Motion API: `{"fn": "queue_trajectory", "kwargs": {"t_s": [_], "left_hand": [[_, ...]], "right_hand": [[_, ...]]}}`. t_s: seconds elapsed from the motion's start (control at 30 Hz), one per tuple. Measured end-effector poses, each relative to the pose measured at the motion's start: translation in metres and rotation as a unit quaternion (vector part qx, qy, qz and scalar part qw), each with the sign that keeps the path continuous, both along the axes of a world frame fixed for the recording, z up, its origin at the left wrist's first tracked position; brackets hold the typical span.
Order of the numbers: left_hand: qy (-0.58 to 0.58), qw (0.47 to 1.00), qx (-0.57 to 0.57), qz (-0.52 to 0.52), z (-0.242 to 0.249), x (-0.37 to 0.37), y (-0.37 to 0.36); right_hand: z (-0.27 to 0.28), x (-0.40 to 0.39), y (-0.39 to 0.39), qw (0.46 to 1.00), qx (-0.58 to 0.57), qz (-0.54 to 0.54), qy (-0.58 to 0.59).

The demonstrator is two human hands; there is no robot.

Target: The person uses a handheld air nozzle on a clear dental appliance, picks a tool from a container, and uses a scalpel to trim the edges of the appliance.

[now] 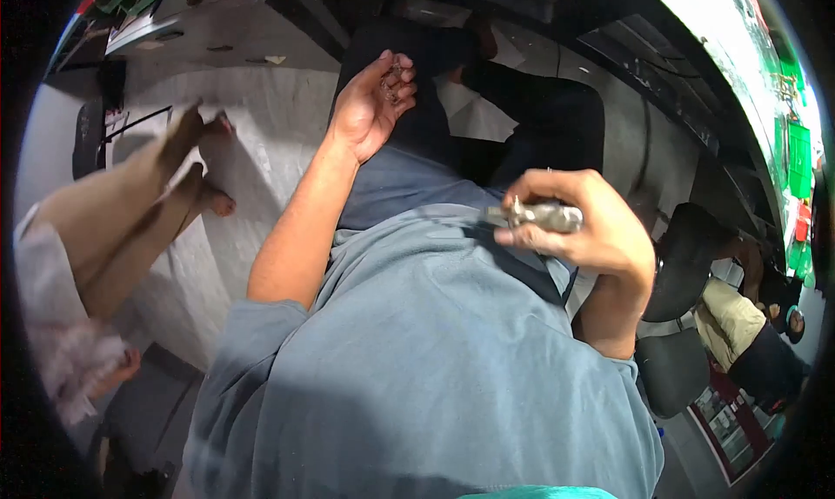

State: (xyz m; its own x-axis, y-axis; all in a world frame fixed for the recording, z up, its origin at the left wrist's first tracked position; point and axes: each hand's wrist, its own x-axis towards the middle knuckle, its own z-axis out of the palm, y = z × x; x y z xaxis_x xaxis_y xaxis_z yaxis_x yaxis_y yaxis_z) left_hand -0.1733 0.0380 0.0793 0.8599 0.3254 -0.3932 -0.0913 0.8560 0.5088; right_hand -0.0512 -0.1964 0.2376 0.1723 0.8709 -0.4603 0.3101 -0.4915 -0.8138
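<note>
Above my lap, my right hand (583, 221) is closed around a metallic tool (544, 216); its narrow end points left and is blurred. My left hand (374, 106) is turned palm up over my dark trousers (396, 173), its fingers curled around several small shiny pieces (389, 86) too small to make out. The two hands are apart, the left one further forward. Beneath them spreads my grey shirt (444, 325).
A person (104, 229) in light trousers is at the left. At the far right another person (748, 334) is near a dark chair (683, 264). A bench edge (644, 73) runs along the upper right, with green bins (798, 160) beyond.
</note>
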Motion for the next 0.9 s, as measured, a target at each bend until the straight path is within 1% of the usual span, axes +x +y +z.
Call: {"fn": "queue_trajectory", "kwargs": {"t_s": [0.07, 0.1, 0.13, 0.17, 0.2, 0.23, 0.27, 0.3, 0.33, 0.4, 0.43, 0.47, 0.53, 0.6, 0.63, 0.67, 0.7, 0.73, 0.77, 0.8, 0.83, 0.87, 0.9], "left_hand": [[-0.012, 0.999, -0.028, -0.016, -0.004, -0.001, 0.003], [-0.001, 1.000, -0.019, -0.010, -0.003, 0.000, 0.002], [-0.019, 1.000, -0.017, -0.015, -0.002, 0.000, 0.003], [-0.018, 0.999, -0.032, -0.007, -0.003, 0.000, 0.003], [-0.013, 1.000, -0.015, -0.008, -0.002, 0.001, 0.002], [-0.002, 1.000, 0.000, -0.013, -0.004, 0.002, 0.002], [0.035, 0.999, -0.002, -0.003, -0.002, 0.004, 0.000], [0.052, 0.998, 0.023, -0.003, 0.001, 0.009, -0.006], [0.072, 0.996, 0.049, -0.003, 0.005, 0.011, -0.011], [0.070, 0.996, 0.052, 0.003, 0.006, 0.016, -0.015], [0.079, 0.996, 0.046, 0.013, 0.006, 0.018, -0.016], [0.066, 0.996, 0.057, 0.002, 0.005, 0.019, -0.017], [0.030, 0.999, 0.039, 0.015, 0.004, 0.008, -0.011], [0.012, 0.998, 0.068, 0.007, 0.006, 0.001, -0.008], [0.009, 0.996, 0.088, 0.010, 0.008, -0.003, -0.009], [0.000, 0.995, 0.095, 0.008, 0.013, -0.005, -0.012], [-0.002, 0.990, 0.144, 0.005, 0.019, -0.007, -0.015], [-0.003, 0.981, 0.192, 0.004, 0.025, -0.009, -0.018], [-0.005, 0.976, 0.217, 0.012, 0.035, -0.010, -0.021], [-0.009, 0.974, 0.224, 0.016, 0.051, -0.002, -0.027], [-0.017, 0.955, 0.295, 0.031, 0.072, 0.005, -0.034], [-0.023, 0.930, 0.363, 0.047, 0.091, 0.012, -0.038], [-0.065, 0.912, 0.401, 0.057, 0.109, 0.022, -0.035]], "right_hand": [[0.015, 0.006, -0.007, 0.998, -0.047, 0.005, 0.040], [0.005, 0.007, -0.022, 0.998, -0.011, -0.055, -0.027], [-0.004, 0.008, -0.030, 0.989, -0.025, -0.125, -0.075], [-0.003, 0.013, -0.035, 0.981, -0.051, -0.164, -0.093], [-0.001, 0.019, -0.039, 0.970, -0.076, -0.204, -0.110], [-0.006, 0.023, -0.048, 0.970, -0.030, -0.237, -0.050], [-0.006, 0.026, -0.055, 0.964, 0.017, -0.264, 0.010], [0.004, 0.028, -0.059, 0.964, 0.021, -0.257, 0.069], [0.004, 0.026, -0.061, 0.961, 0.046, -0.252, 0.102], [-0.001, 0.020, -0.059, 0.960, 0.064, -0.268, 0.047], [-0.003, 0.019, -0.057, 0.954, 0.070, -0.289, 0.047], [-0.013, 0.023, -0.061, 0.955, 0.093, -0.281, 0.038], [-0.019, 0.019, -0.064, 0.941, 0.136, -0.302, 0.072], [-0.031, 0.024, -0.081, 0.895, 0.228, -0.364, 0.119], [-0.035, 0.030, -0.096, 0.854, 0.304, -0.397, 0.141], [-0.028, 0.034, -0.113, 0.825, 0.340, -0.434, 0.128], [-0.037, 0.041, -0.129, 0.792, 0.386, -0.468, 0.073], [-0.047, 0.046, -0.142, 0.705, 0.421, -0.560, 0.107], [-0.060, 0.058, -0.160, 0.667, 0.444, -0.589, 0.110], [-0.067, 0.066, -0.170, 0.613, 0.455, -0.639, 0.098], [-0.076, 0.075, -0.182, 0.577, 0.466, -0.662, 0.108], [-0.083, 0.084, -0.190, 0.557, 0.463, -0.679, 0.117], [-0.088, 0.095, -0.195, 0.546, 0.481, -0.675, 0.125]]}}
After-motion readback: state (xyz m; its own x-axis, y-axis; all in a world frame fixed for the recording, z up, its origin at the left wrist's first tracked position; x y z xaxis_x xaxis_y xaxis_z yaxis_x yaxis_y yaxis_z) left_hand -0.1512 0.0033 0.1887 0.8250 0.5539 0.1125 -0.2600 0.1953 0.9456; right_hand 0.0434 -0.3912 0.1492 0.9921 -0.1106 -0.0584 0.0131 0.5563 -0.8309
